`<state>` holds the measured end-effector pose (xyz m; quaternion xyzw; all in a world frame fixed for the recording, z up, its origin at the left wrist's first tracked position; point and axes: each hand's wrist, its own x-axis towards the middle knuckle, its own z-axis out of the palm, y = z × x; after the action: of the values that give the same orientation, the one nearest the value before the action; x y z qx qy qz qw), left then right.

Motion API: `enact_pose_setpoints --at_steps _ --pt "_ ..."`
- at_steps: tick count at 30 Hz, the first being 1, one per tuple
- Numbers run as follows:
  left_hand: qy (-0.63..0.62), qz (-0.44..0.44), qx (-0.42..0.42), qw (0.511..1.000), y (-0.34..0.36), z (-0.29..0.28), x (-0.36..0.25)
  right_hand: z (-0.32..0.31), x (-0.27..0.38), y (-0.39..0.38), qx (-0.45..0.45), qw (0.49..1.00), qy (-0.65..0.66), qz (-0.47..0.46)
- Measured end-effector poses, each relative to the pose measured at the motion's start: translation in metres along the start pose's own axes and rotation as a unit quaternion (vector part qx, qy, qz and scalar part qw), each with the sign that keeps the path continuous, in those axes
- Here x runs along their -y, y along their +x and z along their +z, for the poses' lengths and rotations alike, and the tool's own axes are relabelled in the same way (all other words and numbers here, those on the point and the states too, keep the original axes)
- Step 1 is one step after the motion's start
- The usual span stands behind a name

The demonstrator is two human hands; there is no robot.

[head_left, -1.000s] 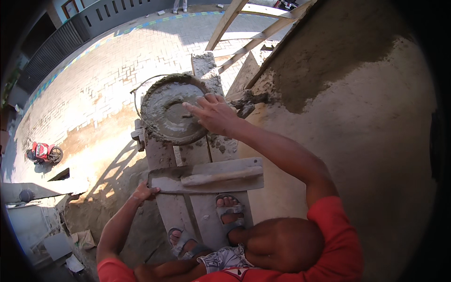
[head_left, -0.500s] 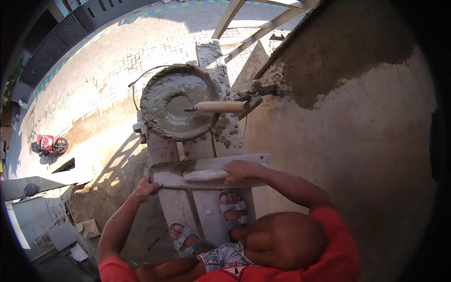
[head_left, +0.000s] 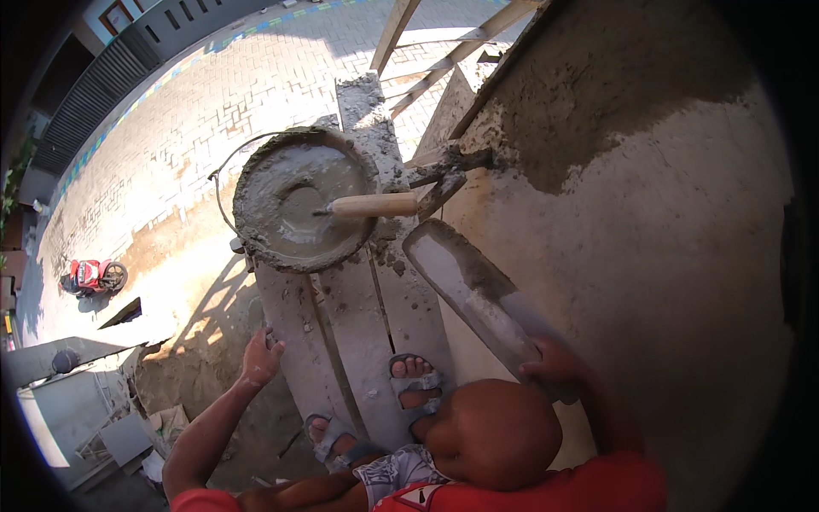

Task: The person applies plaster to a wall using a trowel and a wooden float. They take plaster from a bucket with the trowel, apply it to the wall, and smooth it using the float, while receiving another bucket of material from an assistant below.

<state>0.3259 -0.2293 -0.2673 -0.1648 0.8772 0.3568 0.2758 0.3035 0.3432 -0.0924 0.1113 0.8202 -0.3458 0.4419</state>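
Note:
My right hand (head_left: 550, 365) is closed around the near end of a long plastering float (head_left: 469, 290), tilted beside the wall to the right of the planks. Wet mortar coats part of the float, mostly at its far end. My left hand (head_left: 261, 355) is raised by the left edge of the planks, apart from the float. Its fingers look parted, with a grey smear near the tips. Ahead stands a bucket (head_left: 243, 192) of wet mortar, its wire handle fallen to the left. A trowel with a wooden handle (head_left: 374, 205) rests in it, the blade sunk in the mortar.
My sandalled feet stand on narrow wooden planks (head_left: 354, 311) spattered with mortar. The wall (head_left: 614, 247) on the right carries dark wet plaster (head_left: 589, 94) at its far part. Wooden braces (head_left: 452, 64) rise beyond the bucket. A red motorcycle (head_left: 92, 276) stands on the paving below left.
My left hand has let go of the float's end. My right hand has swung the float from across the planks to the right, beside the wall. The bucket appears slightly lower left in view.

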Motion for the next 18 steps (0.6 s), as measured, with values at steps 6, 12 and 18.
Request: enact_pose_setpoints --at_steps 6,12,18 --pt "0.094 0.204 0.128 0.966 -0.012 -0.005 -0.169 -0.013 -0.075 0.046 -0.132 0.979 0.133 0.083" --pt "0.108 0.302 0.190 0.928 0.026 0.073 -0.269 -0.030 -0.095 0.125 -0.173 0.968 0.121 0.137" --pt "-0.046 0.297 0.149 0.942 0.056 0.187 -0.310 -0.023 -0.072 0.190 -0.314 0.941 0.014 0.125"
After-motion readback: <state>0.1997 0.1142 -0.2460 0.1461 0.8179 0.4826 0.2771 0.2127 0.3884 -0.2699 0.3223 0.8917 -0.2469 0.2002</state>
